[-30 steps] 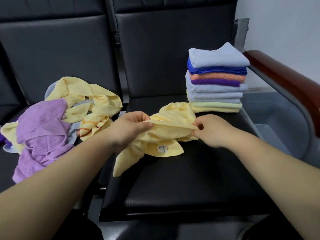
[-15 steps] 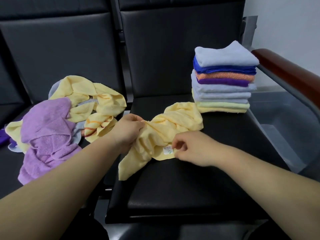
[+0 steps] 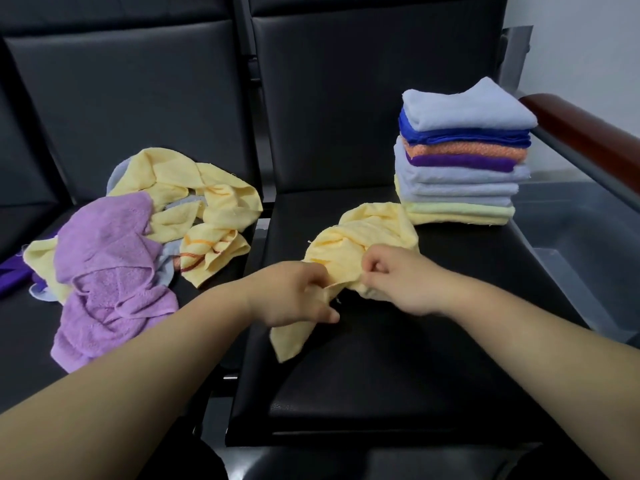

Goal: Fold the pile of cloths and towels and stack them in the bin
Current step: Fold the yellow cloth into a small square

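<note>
A crumpled yellow cloth [image 3: 360,237] lies on the middle black seat [image 3: 398,368]. My left hand [image 3: 294,296] grips its near edge, and a loose end hangs below that hand. My right hand [image 3: 398,282] pinches the same edge just to the right, so the two hands are almost touching. A stack of folded towels [image 3: 460,161], light blue, dark blue, orange, purple and pale yellow, stands at the back right of this seat. An unfolded pile [image 3: 138,230] of purple, yellow and grey-blue cloths covers the seat to the left.
Black seat backs [image 3: 346,98] rise behind both seats. A brown padded armrest [image 3: 581,126] on a metal frame runs along the right. Beyond it, lower down, is a grey bin [image 3: 571,244].
My right hand has moved left along the cloth's near edge until it meets my left hand. The cloth has bunched up more, and its white label is no longer visible.
</note>
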